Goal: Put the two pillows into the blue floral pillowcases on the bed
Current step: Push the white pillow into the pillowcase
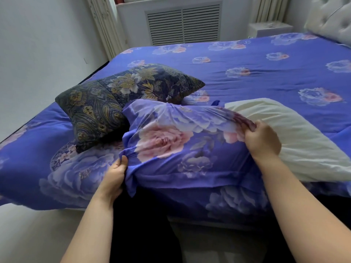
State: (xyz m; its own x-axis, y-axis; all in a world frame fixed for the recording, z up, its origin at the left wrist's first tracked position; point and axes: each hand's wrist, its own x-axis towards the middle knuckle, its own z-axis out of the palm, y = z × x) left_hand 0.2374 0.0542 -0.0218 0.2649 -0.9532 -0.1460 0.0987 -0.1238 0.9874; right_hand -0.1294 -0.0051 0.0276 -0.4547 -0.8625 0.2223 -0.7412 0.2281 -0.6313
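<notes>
At the near edge of the bed [256, 59] we had the white pillow [296, 133] half inside the blue floral pillowcase [171, 141], our left hand [114, 175] pinching its closed corner at 9 o'clock, right hand [262, 139] gripping the bunched mouth at 3 o'clock, best pulled outward while we held that corner firm.

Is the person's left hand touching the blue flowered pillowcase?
Touching. The head view shows the left hand gripping a bunched corner of the pillowcase.
</notes>
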